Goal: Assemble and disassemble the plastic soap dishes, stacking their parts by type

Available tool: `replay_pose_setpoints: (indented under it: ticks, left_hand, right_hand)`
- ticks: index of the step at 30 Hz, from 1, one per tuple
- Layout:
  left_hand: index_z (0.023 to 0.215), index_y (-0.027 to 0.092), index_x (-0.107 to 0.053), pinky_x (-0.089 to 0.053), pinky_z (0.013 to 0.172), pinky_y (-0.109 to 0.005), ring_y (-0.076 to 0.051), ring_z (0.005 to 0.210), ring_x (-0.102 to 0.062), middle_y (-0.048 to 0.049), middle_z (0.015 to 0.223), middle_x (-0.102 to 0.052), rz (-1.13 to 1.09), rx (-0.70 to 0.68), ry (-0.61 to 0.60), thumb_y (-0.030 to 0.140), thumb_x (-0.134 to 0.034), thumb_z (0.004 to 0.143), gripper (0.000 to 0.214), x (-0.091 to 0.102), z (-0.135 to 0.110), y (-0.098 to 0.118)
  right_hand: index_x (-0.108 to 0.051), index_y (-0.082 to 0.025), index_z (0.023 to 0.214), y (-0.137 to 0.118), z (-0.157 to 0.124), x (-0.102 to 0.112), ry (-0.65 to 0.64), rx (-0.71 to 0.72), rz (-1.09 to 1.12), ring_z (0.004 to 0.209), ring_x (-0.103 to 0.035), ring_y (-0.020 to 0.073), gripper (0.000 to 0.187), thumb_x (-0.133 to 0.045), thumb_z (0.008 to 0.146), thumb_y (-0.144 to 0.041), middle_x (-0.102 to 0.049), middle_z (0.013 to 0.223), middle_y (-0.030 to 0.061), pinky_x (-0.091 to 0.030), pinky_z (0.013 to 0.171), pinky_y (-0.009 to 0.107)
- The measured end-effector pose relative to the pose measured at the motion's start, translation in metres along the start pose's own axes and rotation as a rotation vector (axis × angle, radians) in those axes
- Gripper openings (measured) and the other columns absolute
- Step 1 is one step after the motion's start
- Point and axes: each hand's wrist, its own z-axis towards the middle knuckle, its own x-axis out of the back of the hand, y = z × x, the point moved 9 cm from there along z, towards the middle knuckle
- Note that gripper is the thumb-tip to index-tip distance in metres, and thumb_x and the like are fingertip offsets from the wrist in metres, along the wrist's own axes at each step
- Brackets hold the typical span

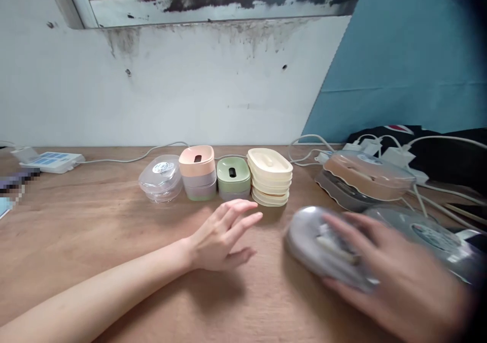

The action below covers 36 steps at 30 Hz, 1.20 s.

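Note:
My right hand (395, 272), smeared by motion, grips a grey oval container (310, 236) with a glossy clear cover, tilted above the right side of the table. My left hand (224, 236) hovers over the middle of the table with its fingers apart, holding nothing. Just beyond it stand a stack of cream oval lids (270, 168), a green box with a dark slot (233, 175), a stack topped by a pink slotted box (197, 163), and clear plastic covers (160, 178) with a round label.
Orange and grey covered containers (369, 175) are piled at the right, with another clear-covered container (429, 236) in front. White cables and plugs (395, 155) lie behind them. A white power strip (55, 161) sits at the far left. A wall and window frame rise behind the table.

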Motion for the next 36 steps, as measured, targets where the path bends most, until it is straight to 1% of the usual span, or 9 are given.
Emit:
replay_pose_setpoints:
  ticks: [5, 9, 13, 19, 23, 26, 28, 33, 36]
  left_hand:
    - [0.138, 0.011, -0.021, -0.031, 0.104, -0.047, -0.031, 0.127, -0.026, -0.0204, 0.138, -0.03, -0.128, 0.121, -0.196, 0.046, -0.067, 0.07, 0.089, -0.006, -0.009, 0.008]
    - [0.135, 0.017, -0.03, -0.036, 0.098, -0.05, -0.032, 0.119, -0.03, -0.0176, 0.134, -0.033, -0.089, 0.315, -0.317, 0.039, -0.072, 0.064, 0.086, 0.002, -0.016, -0.003]
    - [0.132, 0.02, -0.034, -0.044, 0.092, -0.042, -0.027, 0.111, -0.04, -0.0137, 0.119, -0.04, -0.195, 0.4, -0.382, 0.034, -0.077, 0.058, 0.086, 0.009, -0.012, -0.004]
    - [0.13, 0.03, -0.037, -0.044, 0.095, -0.037, -0.026, 0.117, -0.04, -0.0098, 0.125, -0.034, -0.109, 0.507, -0.241, 0.031, -0.066, 0.07, 0.067, 0.046, -0.021, -0.001]
    - [0.129, 0.037, -0.039, -0.05, 0.084, -0.042, -0.029, 0.113, -0.044, -0.0076, 0.127, -0.035, 0.312, 0.788, -0.119, 0.043, -0.054, 0.079, 0.053, 0.086, -0.087, -0.019]
    - [0.124, 0.037, -0.047, -0.05, 0.074, -0.05, -0.034, 0.105, -0.049, -0.01, 0.121, -0.039, 0.616, 0.991, -0.185, 0.053, -0.052, 0.077, 0.05, 0.1, -0.144, -0.028]
    - [0.124, 0.034, -0.049, -0.048, 0.077, -0.053, -0.034, 0.1, -0.052, -0.0117, 0.115, -0.043, 0.676, 1.072, -0.261, 0.057, -0.048, 0.077, 0.052, 0.1, -0.166, -0.031]
    - [0.127, 0.026, -0.049, -0.047, 0.078, -0.051, -0.034, 0.099, -0.053, -0.0158, 0.114, -0.047, 0.684, 1.104, -0.381, 0.063, -0.043, 0.077, 0.062, 0.092, -0.163, -0.03]
    - [0.127, 0.02, -0.05, -0.046, 0.076, -0.054, -0.038, 0.103, -0.05, -0.0198, 0.117, -0.046, 0.767, 0.961, -0.328, 0.065, -0.041, 0.077, 0.067, 0.095, -0.136, -0.024]
  right_hand:
    - [-0.028, -0.025, 0.136, -0.083, 0.011, -0.045, -0.223, 0.26, 0.268, 0.123, -0.04, 0.0326, 0.077, -0.065, 0.068, -0.032, -0.026, 0.141, 0.0131, -0.047, 0.091, 0.045]
    - [-0.015, -0.025, 0.139, -0.082, 0.014, -0.057, -0.282, 0.287, 0.512, 0.135, -0.022, 0.0305, 0.089, -0.068, 0.068, -0.034, -0.01, 0.147, 0.014, -0.04, 0.1, 0.043]
    - [0.005, -0.024, 0.142, -0.068, 0.005, -0.081, -0.462, 0.143, 0.619, 0.134, -0.024, 0.029, 0.11, -0.072, 0.063, -0.033, -0.016, 0.147, 0.0161, -0.036, 0.101, 0.044]
    - [0.021, -0.024, 0.14, -0.069, 0.001, -0.086, -0.481, 0.147, 0.67, 0.134, -0.024, 0.029, 0.125, -0.075, 0.06, -0.03, -0.014, 0.148, 0.0182, -0.033, 0.101, 0.047]
    - [-0.008, -0.027, 0.144, -0.079, 0.002, -0.078, -0.499, 0.259, 0.591, 0.131, -0.031, 0.0283, 0.1, -0.071, 0.066, -0.031, -0.019, 0.147, 0.0144, -0.041, 0.098, 0.043]
    - [-0.048, -0.029, 0.124, -0.088, 0.005, -0.071, -0.477, 0.322, 0.539, 0.125, -0.04, 0.0284, 0.059, -0.068, 0.069, -0.033, -0.029, 0.143, 0.0106, -0.047, 0.092, 0.039]
    - [-0.056, -0.027, 0.116, -0.091, 0.007, -0.067, -0.444, 0.334, 0.525, 0.121, -0.043, 0.0288, 0.049, -0.067, 0.069, -0.033, -0.033, 0.139, 0.0116, -0.048, 0.089, 0.039]
    - [-0.058, -0.025, 0.114, -0.094, 0.005, -0.065, -0.454, 0.324, 0.511, 0.119, -0.044, 0.0308, 0.04, -0.061, 0.076, -0.037, -0.034, 0.136, 0.0146, -0.047, 0.089, 0.043]
    - [-0.061, -0.022, 0.102, -0.09, 0.008, -0.062, -0.455, 0.245, 0.495, 0.119, -0.044, 0.0291, 0.028, -0.055, 0.081, -0.041, -0.036, 0.132, 0.0147, -0.049, 0.087, 0.042]
